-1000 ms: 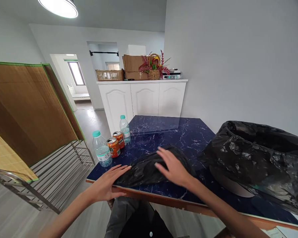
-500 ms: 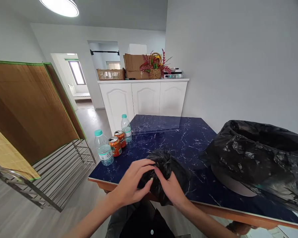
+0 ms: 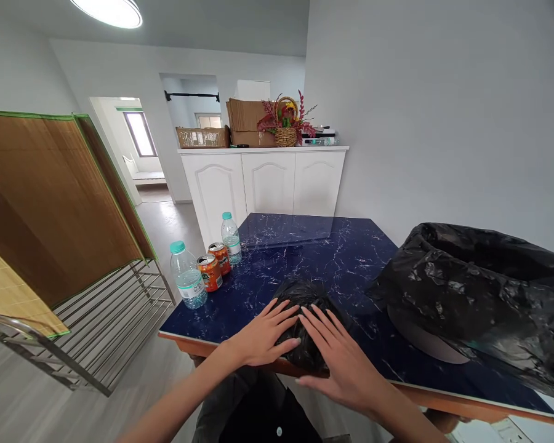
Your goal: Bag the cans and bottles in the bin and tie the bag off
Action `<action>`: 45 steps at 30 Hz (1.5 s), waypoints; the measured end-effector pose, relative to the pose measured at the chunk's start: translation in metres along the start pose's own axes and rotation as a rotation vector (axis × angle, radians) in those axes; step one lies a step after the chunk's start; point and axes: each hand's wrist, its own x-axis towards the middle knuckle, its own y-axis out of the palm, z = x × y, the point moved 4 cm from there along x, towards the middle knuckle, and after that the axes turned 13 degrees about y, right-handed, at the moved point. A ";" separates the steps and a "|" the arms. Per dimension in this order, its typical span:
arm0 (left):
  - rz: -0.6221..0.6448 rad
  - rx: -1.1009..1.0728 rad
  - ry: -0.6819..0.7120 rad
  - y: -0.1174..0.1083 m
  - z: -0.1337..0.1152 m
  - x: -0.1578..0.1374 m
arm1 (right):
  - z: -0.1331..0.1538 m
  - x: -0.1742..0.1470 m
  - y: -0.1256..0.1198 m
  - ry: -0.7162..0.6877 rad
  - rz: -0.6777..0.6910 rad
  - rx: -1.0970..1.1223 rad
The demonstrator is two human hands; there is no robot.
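Your left hand (image 3: 263,337) and right hand (image 3: 346,363) now lie open, flat on the black bag (image 3: 307,307), no longer pinching it. Bag's bunched smaller under both palms at table (image 3: 351,258) edge; looks pressed down.

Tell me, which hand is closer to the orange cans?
The left. The left hand lies flat on the small black bag, on the side toward the orange cans. The right hand presses the bag's other side, farther from them.

Open tabletop (image 3: 305,246) ahead between bottles (image 3: 188,275) left and, seemingly bulky, bin bag (image 3: 471,289) right.
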 end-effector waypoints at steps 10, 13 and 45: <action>-0.185 -0.145 -0.105 -0.019 0.002 -0.025 | -0.050 -0.020 0.007 0.423 0.016 0.467; -0.297 -0.221 -0.213 -0.018 0.003 -0.019 | -0.055 -0.024 0.009 0.618 -0.028 0.494; 0.008 0.078 -0.091 0.011 0.041 0.005 | -0.035 0.008 0.024 0.379 0.093 0.048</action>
